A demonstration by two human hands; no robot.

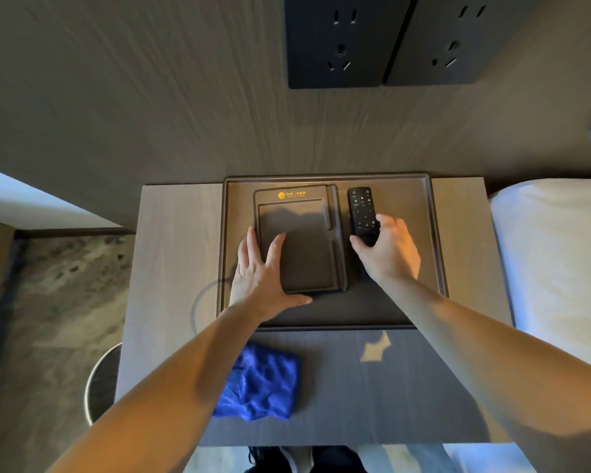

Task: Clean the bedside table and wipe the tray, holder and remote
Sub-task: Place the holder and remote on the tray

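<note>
A dark brown tray (382,312) sits at the back of the wooden bedside table (171,254). Inside it lies a flat dark holder (307,244) with a yellow logo, and to its right a black remote (361,208). My left hand (263,274) rests spread on the holder's near left corner, fingers apart, thumb along its near edge. My right hand (388,249) grips the near end of the remote between thumb and fingers. A crumpled blue cloth (261,385) lies on the table in front of the tray, partly under my left forearm.
Two black wall sockets (338,42) are mounted above the table. A white bed (553,261) borders the table on the right. A round bin (101,384) stands on the floor at the left. A grey cable loop (198,302) lies left of the tray.
</note>
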